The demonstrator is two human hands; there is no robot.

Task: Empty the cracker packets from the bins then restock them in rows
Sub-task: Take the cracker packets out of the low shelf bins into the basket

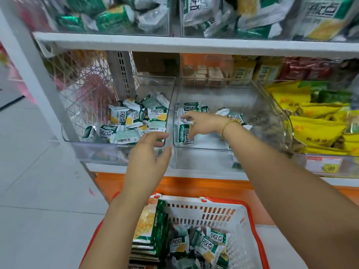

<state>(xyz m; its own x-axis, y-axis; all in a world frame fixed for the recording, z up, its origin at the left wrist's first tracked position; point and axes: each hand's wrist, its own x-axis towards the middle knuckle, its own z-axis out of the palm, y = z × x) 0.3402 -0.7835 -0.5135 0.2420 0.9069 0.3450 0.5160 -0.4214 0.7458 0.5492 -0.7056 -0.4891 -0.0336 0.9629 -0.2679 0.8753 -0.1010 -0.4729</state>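
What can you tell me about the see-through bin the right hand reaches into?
The clear bin looks like hard transparent plastic, open-topped, resting on the white shelf beside a fuller twin bin on its left. Only a few green-and-white cracker packets lie inside, at its left and back. The right hand reaches in, gripping one packet.

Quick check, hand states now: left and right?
Left hand: open, holding nothing.
Right hand: grips a cracker packet in the right bin.

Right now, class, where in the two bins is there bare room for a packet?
In the right bin, the floor is bare between the right hand and the front wall. The left bin is crowded with packets.
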